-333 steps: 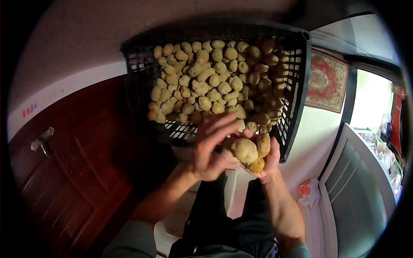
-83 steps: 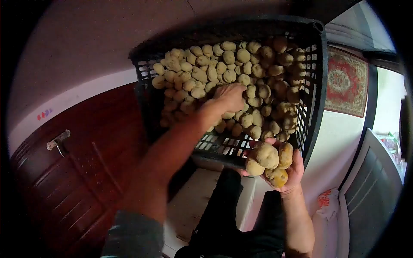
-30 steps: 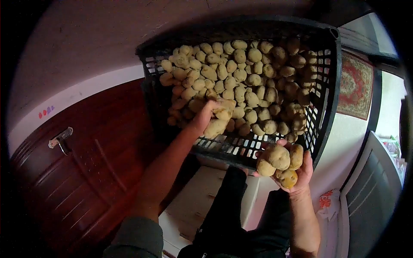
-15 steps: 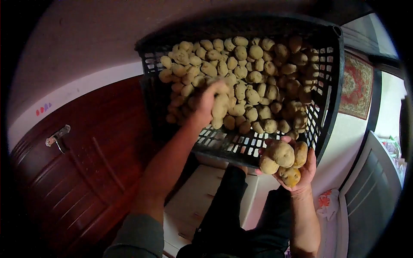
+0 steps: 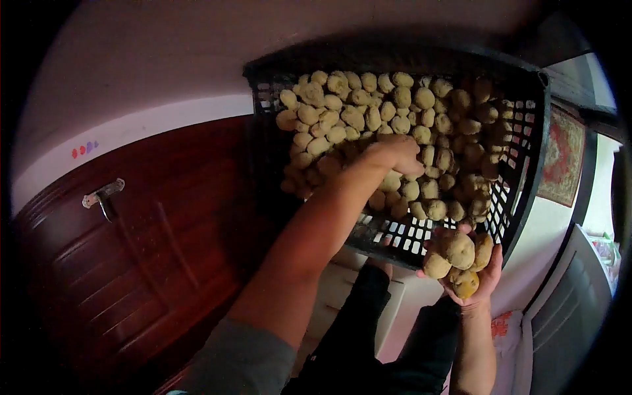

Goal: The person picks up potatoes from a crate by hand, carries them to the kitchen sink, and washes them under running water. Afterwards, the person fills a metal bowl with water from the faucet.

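Observation:
Many small, pale brown potatoes (image 5: 352, 118) lie in a black plastic crate (image 5: 541, 131) with slotted sides. My left hand (image 5: 400, 155) is down among them near the middle of the crate, back of the hand upward. Its fingers curl downward, and what they grip is hidden. Beyond the crate's near right corner, my right hand (image 5: 490, 276) is palm up with its fingers bent around several potatoes. A large round potato (image 5: 459, 250) lies on top, with a yellower potato (image 5: 466, 283) nearer the wrist.
A dark red door (image 5: 145, 263) with a metal handle (image 5: 104, 197) is on the left. A patterned rug (image 5: 561, 158) shows beyond the crate's right side. At the lower right are a grey panel (image 5: 569, 316) and a white and red bag (image 5: 505, 329).
My left hand no longer shows the potatoes it held; it has moved right and reaches down into the pile. My right hand keeps its potatoes. The whole scene has shifted right in view.

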{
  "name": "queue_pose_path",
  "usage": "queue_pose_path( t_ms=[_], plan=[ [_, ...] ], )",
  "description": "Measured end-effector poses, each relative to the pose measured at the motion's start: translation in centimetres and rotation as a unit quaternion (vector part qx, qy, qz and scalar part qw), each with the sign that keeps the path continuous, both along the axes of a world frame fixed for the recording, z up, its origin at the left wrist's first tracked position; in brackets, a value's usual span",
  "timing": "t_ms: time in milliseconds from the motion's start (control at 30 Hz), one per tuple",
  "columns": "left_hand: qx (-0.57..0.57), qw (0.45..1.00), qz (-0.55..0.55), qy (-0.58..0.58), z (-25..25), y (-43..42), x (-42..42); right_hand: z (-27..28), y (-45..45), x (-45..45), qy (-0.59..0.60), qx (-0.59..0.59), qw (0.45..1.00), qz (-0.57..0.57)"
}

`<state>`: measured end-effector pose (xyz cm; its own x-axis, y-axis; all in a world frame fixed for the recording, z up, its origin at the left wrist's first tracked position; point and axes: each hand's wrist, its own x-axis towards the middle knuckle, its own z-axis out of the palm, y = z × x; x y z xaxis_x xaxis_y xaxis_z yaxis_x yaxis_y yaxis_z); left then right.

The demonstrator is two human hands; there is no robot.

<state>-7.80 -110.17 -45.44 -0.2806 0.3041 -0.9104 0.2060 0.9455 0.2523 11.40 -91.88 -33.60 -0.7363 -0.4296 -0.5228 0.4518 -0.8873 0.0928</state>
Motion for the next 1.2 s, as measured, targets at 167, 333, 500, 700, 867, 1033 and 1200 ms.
queue_pose_path(
  t_ms=[167,333,500,700,867,1033,1200],
  plan=[
    [-0.11,0.975,-0.192,0.023,-0.6,3.1,1.4,-0.3,0.1,0.0,-0.024,0.004,1.0,0.003],
    [-0.131,0.96,-0.245,0.025,-1.6,3.2,2.7,0.0,0.2,0.2,-0.023,0.002,1.0,0.008],
    [-0.131,0.903,-0.409,0.003,0.1,0.1,3.1,-0.6,0.6,0.6,-0.026,-0.024,0.999,0.004],
    [-0.061,0.95,-0.263,0.159,4.5,-7.4,5.9,-1.5,0.6,1.1,0.021,-0.025,0.999,0.006],
    [0.07,0.866,-0.355,0.346,8.4,-11.3,3.0,-2.0,0.7,1.5,0.036,-0.027,0.999,0.019],
    [0.102,0.978,0.177,-0.052,8.4,-8.0,-1.4,-1.4,0.6,1.3,0.028,-0.016,0.999,0.021],
    [0.024,0.94,0.302,0.154,-1.0,-0.6,3.3,-1.0,0.4,0.9,-0.009,-0.013,1.0,0.018]
  ],
)
